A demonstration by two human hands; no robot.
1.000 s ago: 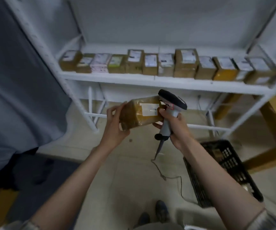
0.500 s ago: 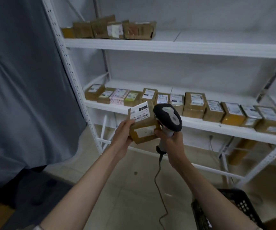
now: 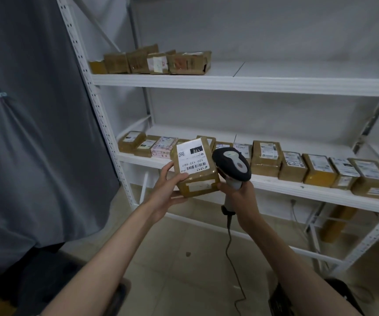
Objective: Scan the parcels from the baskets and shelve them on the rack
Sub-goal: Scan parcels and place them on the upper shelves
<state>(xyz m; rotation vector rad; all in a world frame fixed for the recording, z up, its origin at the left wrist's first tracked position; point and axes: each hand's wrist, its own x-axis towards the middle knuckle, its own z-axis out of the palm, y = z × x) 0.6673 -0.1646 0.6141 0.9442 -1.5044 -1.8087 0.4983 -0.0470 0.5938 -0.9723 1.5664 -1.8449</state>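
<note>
My left hand (image 3: 169, 190) grips a small brown taped parcel (image 3: 195, 169) from its left side, white barcode label facing up. My right hand (image 3: 241, 195) grips the handle of a black-and-grey corded scanner (image 3: 231, 164), whose head sits just right of the parcel's label. Both are held in front of the white rack (image 3: 241, 82). The rack's lower shelf (image 3: 298, 185) carries a full row of several labelled parcels (image 3: 267, 157). On the upper shelf, several parcels (image 3: 152, 61) stand only at the left end.
A grey curtain (image 3: 31, 133) hangs at the left beside the rack's upright. A black basket (image 3: 339, 297) shows at the bottom right on the tiled floor, partly behind my right arm. The scanner cable (image 3: 231, 254) trails down to the floor.
My view has tilted up from the floor toward the shelves. The parcel has been turned so its barcode label faces up, and the scanner now sits beside that label.
</note>
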